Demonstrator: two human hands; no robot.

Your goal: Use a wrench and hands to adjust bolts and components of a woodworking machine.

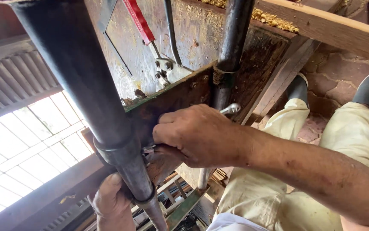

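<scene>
At centre frame the right hand (197,134) closes around a metal wrench (231,109) against the rusty bracket (171,100). Lower left, the left hand (109,201) grips the dark pipe (107,119). The wrench could slip off, skinning knuckles on the bracket's edge.

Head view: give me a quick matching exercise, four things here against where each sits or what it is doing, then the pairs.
Things:
1. right hand
2. left hand
3. red handle
4. dark pipe

Places or states:
A. top of the picture, on the rusty plate
B. runs from upper left down to lower centre
C. at the bottom, reaching up from below the pipe
D. fist closed on a shiny metal tool at the rusty bracket

Pairs: 1-D, 2-C, 3-A, 4-B
</scene>
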